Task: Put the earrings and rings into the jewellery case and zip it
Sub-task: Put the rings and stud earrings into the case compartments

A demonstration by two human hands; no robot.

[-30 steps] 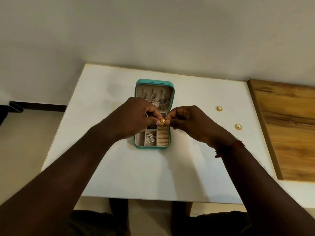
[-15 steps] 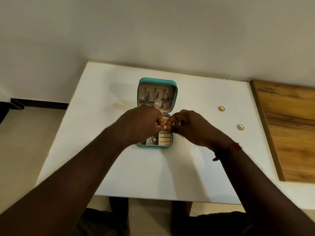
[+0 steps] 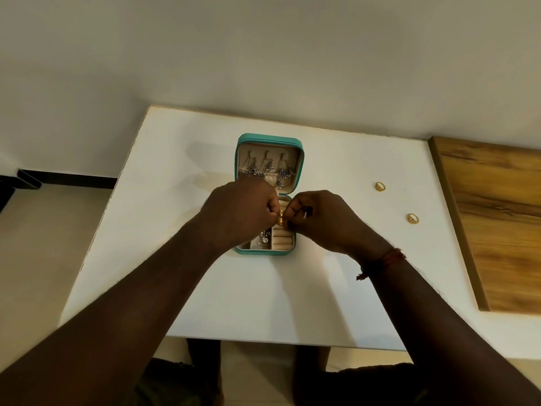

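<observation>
teal zip jewellery case [image 3: 269,139], beige lining, lies open flat, lid at 12 o'clock. silver drop earrings [image 3: 267,168] hang in the lid; more silver pieces [image 3: 264,238] in base's 7 o'clock compartment. small gold ring [image 3: 281,217] pinched between left hand [image 3: 243,212] and right hand [image 3: 319,218] over the ring rolls. two loose gold rings on desk [image 3: 205,288] at 3 o'clock: far gold ring [image 3: 380,186], near gold ring [image 3: 412,218].

Teal jewellery case [image 3: 269,141] lies open on the white tabletop [image 3: 175,200], lid on the far side. Dangling earrings [image 3: 268,168] hang in the lid. Left hand [image 3: 243,212] and right hand [image 3: 325,221] meet over the base, where the fingers [image 3: 293,207] of both pinch a small gold ring [image 3: 281,217] above the ring rolls [image 3: 282,240]. Two loose rings [image 3: 380,186] [image 3: 412,218] lie well apart to the right, near a wooden board [image 3: 497,224].
</observation>
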